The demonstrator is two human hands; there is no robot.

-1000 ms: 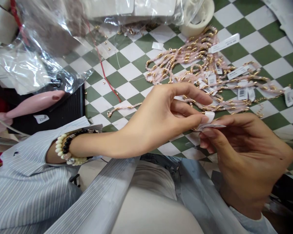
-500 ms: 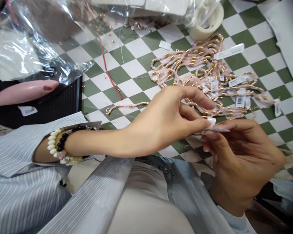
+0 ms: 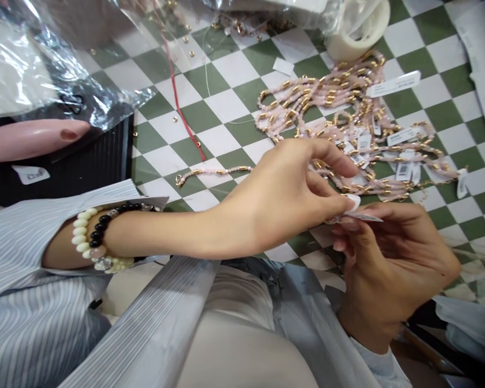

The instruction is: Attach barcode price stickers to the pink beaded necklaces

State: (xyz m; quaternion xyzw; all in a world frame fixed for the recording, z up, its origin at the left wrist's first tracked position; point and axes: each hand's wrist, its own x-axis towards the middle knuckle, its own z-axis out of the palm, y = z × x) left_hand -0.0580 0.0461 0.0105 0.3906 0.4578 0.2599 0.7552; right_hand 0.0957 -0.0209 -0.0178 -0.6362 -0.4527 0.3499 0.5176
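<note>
My left hand (image 3: 283,194), with beaded bracelets (image 3: 105,231) at its wrist, pinches one end of a small white tag (image 3: 364,217) between thumb and finger. My right hand (image 3: 392,258) has thumb and forefinger closed on the same tag from the other side. A bit of pink beading shows beside the left fingertips, mostly hidden. Just behind the hands lies a pile of pink and gold bead strands (image 3: 319,97), several with white barcode tags (image 3: 404,171). Part of one strand (image 3: 214,171) with a clasp reaches out left from behind my left hand.
A roll of tape (image 3: 359,37) stands behind the pile, next to clear plastic bags (image 3: 117,102). A red cord (image 3: 181,113) and loose gold beads (image 3: 191,53) lie on the checkered cloth (image 3: 234,70). At left, a pink handle-like object (image 3: 32,141) rests on a black ridged surface.
The view has shifted slightly, so the table things appear a little farther right and higher. Both hands keep their pinch on the tag, with hardly any movement between them.
</note>
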